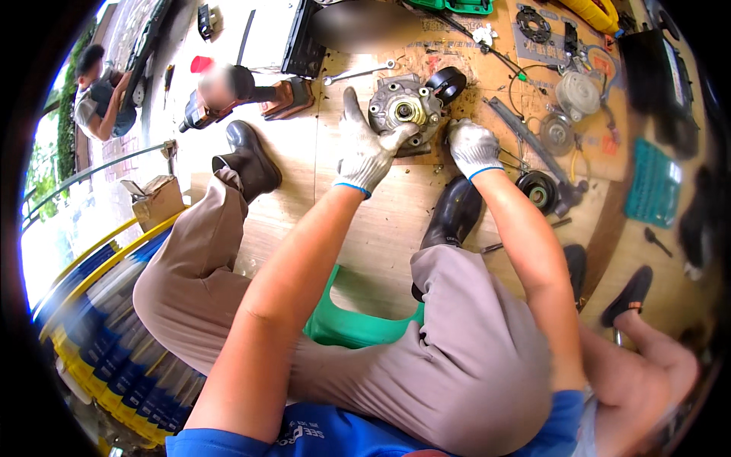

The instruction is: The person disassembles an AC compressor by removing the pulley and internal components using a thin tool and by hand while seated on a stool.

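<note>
A grey cast-metal housing point(388, 99) with bolt holes and a round central opening lies on the floor in front of me. My left hand point(364, 156), in a white knit glove with a blue cuff, braces its near left side. The thumb lies across the housing and a finger stretches up along its left edge. On the housing's right, my gloved right hand point(474, 146) is closed, fingers curled; whatever they hold is hidden. A black ring-shaped pulley point(447, 85) sits at the housing's upper right. A combination wrench point(359, 72) lies beyond it.
A cordless power tool point(221, 95) lies at the left. Stained cardboard point(609, 145) at the right carries several metal parts, a long bar point(533, 145) and cables. A teal basket point(653, 183) stands farther right. A green stool point(358, 329) is beneath me. Another person point(106, 95) sits at far left; someone's bare legs point(647, 373) are lower right.
</note>
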Demonstrator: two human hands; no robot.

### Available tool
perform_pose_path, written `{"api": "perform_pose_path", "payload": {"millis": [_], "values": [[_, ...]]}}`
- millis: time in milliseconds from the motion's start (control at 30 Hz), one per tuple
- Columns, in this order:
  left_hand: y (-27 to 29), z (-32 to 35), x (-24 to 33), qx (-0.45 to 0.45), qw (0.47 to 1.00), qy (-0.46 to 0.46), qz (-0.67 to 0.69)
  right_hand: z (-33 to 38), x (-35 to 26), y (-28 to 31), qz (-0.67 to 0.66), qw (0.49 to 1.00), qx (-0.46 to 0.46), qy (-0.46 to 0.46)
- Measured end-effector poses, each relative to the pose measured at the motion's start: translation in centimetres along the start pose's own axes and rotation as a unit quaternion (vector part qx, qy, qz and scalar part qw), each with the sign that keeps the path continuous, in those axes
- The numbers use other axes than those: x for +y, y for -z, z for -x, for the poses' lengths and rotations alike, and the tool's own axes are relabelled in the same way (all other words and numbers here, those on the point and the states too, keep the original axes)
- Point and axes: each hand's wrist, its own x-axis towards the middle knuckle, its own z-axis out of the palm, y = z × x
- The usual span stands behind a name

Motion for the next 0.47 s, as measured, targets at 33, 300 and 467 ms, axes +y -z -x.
{"api": "perform_pose_path", "payload": {"millis": [33, 300, 467], "values": [[-0.2, 0.5, 0.0, 0.006, 0.999, 0.042, 0.003, -0.2, 0.1, 0.3, 0.018, 0.999, 0.008, 0.025], [1.8, 9.3, 2.7, 0.068, 0.988, -0.135, -0.003, -0.3, -0.1, 12.7, -0.143, 0.987, 0.067, 0.004], [2.8, 8.3, 10.6, -0.143, 0.974, -0.125, 0.124, 0.2, -4.5, 26.6, -0.509, 0.839, -0.088, -0.171]]}}
